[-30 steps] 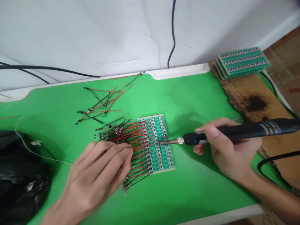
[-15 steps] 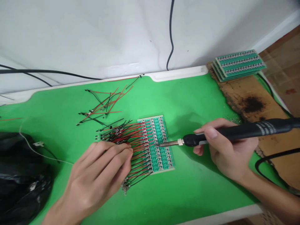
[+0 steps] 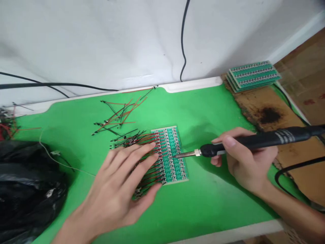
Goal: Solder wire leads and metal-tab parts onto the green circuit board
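A pale wall (image 3: pixel 114 44) closes the top of the frame above a green tabletop (image 3: pixel 215 203). The circuit board (image 3: pixel 172 167) lies flat at the centre, its long axis running from top to bottom of the frame, leaning slightly. Red and black wires (image 3: pixel 149 136) extend from its left portion. The left hand (image 3: pixel 118 191), the nearer of the two, overlies these wires from the lower left, thumb spread well away from the fingers; whether the fingertips press on the wires cannot be told. The right hand (image 3: pixel 250 161), right of the board and apart from it, grips a soldering iron (image 3: pixel 261 138) whose tip points leftward, nearly square to the board's long axis, and reaches over its middle; contact cannot be confirmed. Upper right: stacked boards (image 3: pixel 254 75) on a scorched brown slab (image 3: pixel 250 108). Lower left: a black bag (image 3: pixel 30 193).
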{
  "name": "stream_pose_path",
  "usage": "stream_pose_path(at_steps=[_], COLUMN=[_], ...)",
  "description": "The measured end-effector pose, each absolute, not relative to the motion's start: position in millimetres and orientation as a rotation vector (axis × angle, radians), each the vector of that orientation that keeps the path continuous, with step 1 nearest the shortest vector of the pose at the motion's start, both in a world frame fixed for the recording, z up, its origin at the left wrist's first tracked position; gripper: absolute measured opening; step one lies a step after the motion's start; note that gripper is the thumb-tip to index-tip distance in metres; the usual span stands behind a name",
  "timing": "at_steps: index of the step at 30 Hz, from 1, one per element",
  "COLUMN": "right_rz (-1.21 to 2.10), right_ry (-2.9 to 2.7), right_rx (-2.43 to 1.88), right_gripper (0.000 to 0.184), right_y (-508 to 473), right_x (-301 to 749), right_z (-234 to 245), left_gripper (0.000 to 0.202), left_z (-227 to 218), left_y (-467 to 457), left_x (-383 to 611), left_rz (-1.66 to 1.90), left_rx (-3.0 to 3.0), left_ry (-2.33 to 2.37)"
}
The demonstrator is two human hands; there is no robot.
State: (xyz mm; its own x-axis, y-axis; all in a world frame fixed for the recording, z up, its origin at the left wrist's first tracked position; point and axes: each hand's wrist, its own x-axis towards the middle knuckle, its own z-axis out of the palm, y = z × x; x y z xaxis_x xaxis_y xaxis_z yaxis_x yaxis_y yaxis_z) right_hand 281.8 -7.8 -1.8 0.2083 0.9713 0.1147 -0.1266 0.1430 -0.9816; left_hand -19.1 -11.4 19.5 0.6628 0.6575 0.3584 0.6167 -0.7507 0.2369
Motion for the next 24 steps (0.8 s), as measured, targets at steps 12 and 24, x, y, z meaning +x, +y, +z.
stream_pose_path(at_steps=[12, 24], right_rz=[0.993, 1.002], right_ry=[-1.083, -1.145], right_rx=[-1.085, -1.012], right_gripper=[0.015, 0.015], right_y=[-11, -8], right_x=[290, 294], right_z=[-2, -7], left_gripper=[0.058, 0.026], left_z=[15, 34], left_y=[-19, 75], left_x=[-3, -100], left_rz=[0.536, 0.422], left_rx=[2.853, 2.37], left_ry=[1.213, 2.007])
